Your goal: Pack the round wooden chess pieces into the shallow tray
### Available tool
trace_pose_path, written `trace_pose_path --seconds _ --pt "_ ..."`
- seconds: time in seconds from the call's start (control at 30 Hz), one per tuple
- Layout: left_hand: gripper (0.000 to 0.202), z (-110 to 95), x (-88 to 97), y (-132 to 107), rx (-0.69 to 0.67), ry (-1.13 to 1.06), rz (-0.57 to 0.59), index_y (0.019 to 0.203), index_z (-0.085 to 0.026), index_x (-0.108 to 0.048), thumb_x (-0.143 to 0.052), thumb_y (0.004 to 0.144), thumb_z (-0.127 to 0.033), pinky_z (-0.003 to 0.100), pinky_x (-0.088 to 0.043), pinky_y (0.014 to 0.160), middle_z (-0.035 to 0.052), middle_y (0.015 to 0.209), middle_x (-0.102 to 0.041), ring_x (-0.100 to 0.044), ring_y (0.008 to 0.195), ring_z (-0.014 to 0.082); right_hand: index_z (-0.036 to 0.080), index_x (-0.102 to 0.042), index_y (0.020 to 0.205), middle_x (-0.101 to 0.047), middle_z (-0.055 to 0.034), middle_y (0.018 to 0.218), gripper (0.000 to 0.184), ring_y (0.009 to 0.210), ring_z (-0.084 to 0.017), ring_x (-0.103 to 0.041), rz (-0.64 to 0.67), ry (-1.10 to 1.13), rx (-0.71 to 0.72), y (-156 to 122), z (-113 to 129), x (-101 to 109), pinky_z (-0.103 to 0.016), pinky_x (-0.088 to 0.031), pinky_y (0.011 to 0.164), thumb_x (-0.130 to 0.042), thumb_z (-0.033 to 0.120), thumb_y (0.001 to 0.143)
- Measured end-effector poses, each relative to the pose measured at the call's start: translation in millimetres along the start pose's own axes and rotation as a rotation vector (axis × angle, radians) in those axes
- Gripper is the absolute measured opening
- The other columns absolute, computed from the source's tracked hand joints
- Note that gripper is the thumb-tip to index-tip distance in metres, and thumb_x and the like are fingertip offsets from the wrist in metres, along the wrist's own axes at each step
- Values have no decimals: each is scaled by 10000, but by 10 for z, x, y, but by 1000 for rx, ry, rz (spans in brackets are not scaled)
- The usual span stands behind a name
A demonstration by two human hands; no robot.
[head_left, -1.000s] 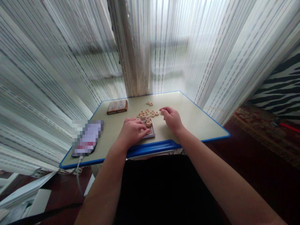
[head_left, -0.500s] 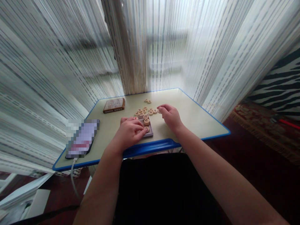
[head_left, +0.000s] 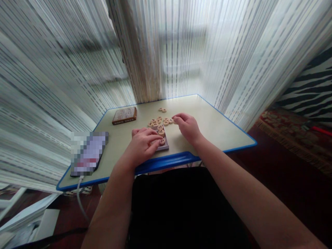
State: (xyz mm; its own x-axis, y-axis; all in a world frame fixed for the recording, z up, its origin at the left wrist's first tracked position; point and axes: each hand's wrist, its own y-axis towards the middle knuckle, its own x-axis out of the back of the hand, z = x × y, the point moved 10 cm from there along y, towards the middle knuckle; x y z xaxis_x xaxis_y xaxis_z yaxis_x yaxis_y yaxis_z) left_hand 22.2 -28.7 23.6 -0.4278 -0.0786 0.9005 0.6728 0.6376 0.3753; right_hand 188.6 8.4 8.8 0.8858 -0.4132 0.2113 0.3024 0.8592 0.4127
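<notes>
seating round pieces in tray; left hand fingers flat, steadying; right hand pinching piece; keep tray braced.

You're at a small beige table with a blue rim. On it, near the middle, lies a shallow grey tray; loose round wooden discs lie just beyond. A brown box lies far left, a phone near left.
</notes>
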Motion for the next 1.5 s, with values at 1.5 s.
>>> trace_pose_path --seconds 1.5 --pt "266 -60 -35 2 -20 10 7 866 -286 -746 -552 818 -461 467 -256 919 44 948 -682 -539 978 238 165 -696 732 -678 -20 697 215 699 -151 -600 43 -83 41 -13 58 -58 -271 -449 675 -525 293 761"
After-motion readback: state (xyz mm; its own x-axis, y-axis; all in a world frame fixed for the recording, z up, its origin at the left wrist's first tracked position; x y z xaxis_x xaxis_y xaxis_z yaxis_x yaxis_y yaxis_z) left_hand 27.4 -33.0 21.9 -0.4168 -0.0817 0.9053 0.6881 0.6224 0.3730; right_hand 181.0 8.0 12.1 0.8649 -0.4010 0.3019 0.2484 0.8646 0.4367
